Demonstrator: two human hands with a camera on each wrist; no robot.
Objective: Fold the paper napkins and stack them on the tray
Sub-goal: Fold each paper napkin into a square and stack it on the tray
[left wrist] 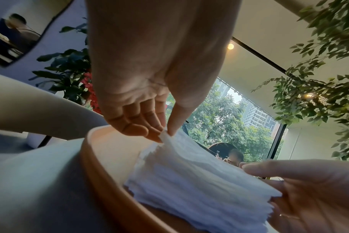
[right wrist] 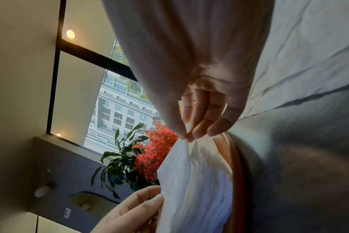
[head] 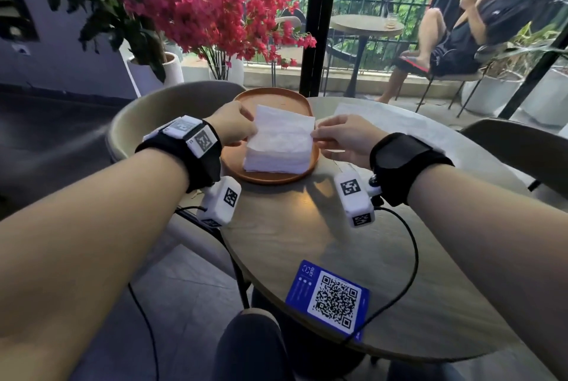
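A round orange-brown tray [head: 270,98] sits at the far side of the small round table [head: 307,227]. On it lies a stack of folded white napkins [head: 276,159]. Above the stack I hold one folded white napkin [head: 284,128] by its two side edges. My left hand [head: 236,125] pinches its left edge between thumb and fingers [left wrist: 165,132]. My right hand [head: 335,138] pinches the right edge [right wrist: 186,137]. In the left wrist view the stack [left wrist: 199,189] fills the tray [left wrist: 102,181], and the other hand [left wrist: 309,189] is at its far side.
An unfolded white napkin [head: 396,122] lies flat on the table to the right of the tray. A blue QR-code card [head: 329,300] lies near the front edge. Grey chairs [head: 147,116] flank the table. A person sits beyond the glass at the back right.
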